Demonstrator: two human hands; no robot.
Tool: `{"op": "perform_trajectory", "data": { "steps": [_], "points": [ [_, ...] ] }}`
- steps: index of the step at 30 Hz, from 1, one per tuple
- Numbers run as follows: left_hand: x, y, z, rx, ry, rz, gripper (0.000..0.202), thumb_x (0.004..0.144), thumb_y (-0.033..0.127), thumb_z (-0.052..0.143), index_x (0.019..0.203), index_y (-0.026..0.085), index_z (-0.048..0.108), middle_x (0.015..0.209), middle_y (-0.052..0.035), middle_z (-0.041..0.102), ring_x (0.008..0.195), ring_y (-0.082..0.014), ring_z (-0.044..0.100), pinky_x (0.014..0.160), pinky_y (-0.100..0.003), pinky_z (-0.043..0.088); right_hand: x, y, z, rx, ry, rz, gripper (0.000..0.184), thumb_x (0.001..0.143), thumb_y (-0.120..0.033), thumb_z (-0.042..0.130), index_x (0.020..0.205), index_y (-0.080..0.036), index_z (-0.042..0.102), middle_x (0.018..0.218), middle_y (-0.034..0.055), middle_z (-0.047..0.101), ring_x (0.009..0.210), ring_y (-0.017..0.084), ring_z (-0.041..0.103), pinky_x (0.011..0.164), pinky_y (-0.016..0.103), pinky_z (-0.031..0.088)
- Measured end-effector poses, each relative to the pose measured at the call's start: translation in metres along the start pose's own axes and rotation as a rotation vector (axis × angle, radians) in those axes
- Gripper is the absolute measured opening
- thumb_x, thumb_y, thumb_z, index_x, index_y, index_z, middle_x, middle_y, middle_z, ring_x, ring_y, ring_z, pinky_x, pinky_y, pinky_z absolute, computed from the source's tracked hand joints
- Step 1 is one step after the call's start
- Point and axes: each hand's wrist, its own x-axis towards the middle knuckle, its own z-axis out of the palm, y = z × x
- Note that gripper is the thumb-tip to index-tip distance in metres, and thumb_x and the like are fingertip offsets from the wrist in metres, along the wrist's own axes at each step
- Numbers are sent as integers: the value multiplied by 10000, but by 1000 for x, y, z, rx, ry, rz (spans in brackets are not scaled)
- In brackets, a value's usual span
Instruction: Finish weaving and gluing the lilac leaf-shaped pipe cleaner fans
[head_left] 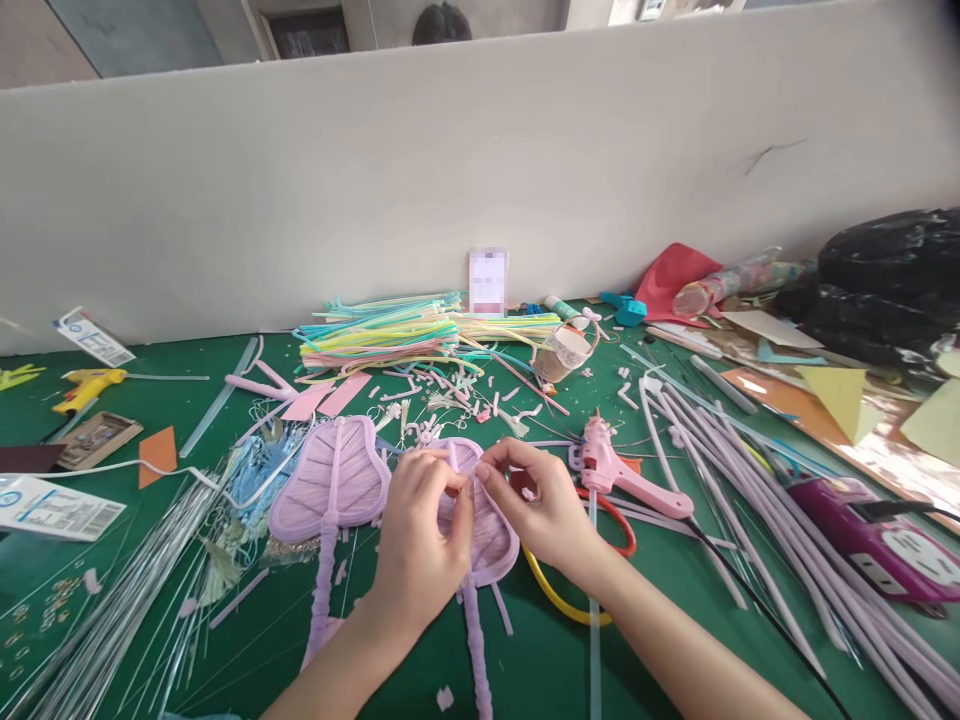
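Observation:
Two lilac fan-shaped pieces with ribbed faces and wrapped handles lie side by side. My left hand (pixel 424 525) is closed, thumb and fingers pinching at the left part of the right-hand fan (pixel 496 545). Over that fan's upper right, my right hand (pixel 544 500) pinches thumb and forefinger together; anything between them is too small to make out. The second fan (pixel 330 475) rests untouched, left of my left hand. A pink glue gun (pixel 626 475) with a clear glue stick lies beyond my right hand. Scissors with red and yellow handles (pixel 559 595) are partly hidden under my right wrist.
Coloured pipe cleaners (pixel 379 340) are piled at the back, beside a phone (pixel 488 282) and a small basket (pixel 562 352). Lilac stems (pixel 787 510) and a purple power strip (pixel 874 540) lie right. Silvery wires (pixel 142 590) and a yellow glue gun (pixel 88 388) lie left.

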Motion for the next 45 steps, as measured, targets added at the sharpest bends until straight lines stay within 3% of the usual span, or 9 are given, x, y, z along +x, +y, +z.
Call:
{"op": "perform_trajectory", "data": {
  "steps": [3,5,8,11,23,29,39,42,45],
  "points": [
    [0,-3,3,-25,21,-23,123,878,146,510,772,207,494,865,-53,594,963,-223,581,797,-372,521,0,2,1,45,16,40,220,886,-352,544,789,-170,620,728,26,630,613,133,530,527,238,396],
    [3,-11,0,20,20,9,114,877,139,519,785,205,519,857,-49,604,970,-227,581,813,-384,519,4,2,-5,10,-66,41,232,887,-366,551,816,-176,663,755,30,668,671,151,576,559,241,414],
    [9,-25,-11,208,-34,147,110,875,110,542,872,203,601,886,-54,625,1076,-271,531,893,-451,493,11,2,-20,-152,-205,24,187,866,-342,592,899,-201,711,870,30,719,734,158,609,595,245,418],
    [13,-33,-21,386,-80,275,204,856,36,543,921,201,644,970,-59,647,1184,-316,455,964,-510,447,14,2,-30,-244,-242,34,177,851,-317,609,947,-214,717,966,34,724,727,149,606,598,249,414],
    [13,-20,-23,385,-137,469,174,890,42,522,895,144,662,910,-54,673,1064,-272,540,896,-449,488,10,3,-18,-165,-371,82,72,800,-200,603,785,-178,670,680,-30,598,589,96,459,553,221,355],
    [11,-21,-22,360,-102,424,185,879,29,525,922,159,649,911,-54,666,1069,-268,544,880,-424,490,11,3,-17,-53,-321,54,76,782,-165,590,710,-169,612,625,-47,510,571,88,414,532,220,328],
    [-2,-9,1,100,4,60,105,888,114,544,809,183,548,842,-46,602,924,-213,575,772,-359,522,5,4,-1,98,-15,51,115,801,-242,603,712,-170,610,635,-17,551,558,104,435,508,232,341],
    [-2,-14,4,74,35,37,90,882,118,559,821,183,570,874,-53,621,936,-212,595,785,-359,536,4,7,4,77,28,52,146,823,-290,603,740,-174,634,657,-4,589,571,115,470,510,235,356],
    [3,-24,-4,159,15,119,83,889,127,564,894,187,620,881,-50,653,940,-221,608,786,-374,544,6,9,4,-64,-23,21,160,841,-307,601,759,-184,660,684,6,634,612,131,521,545,244,376]
  ]
}}
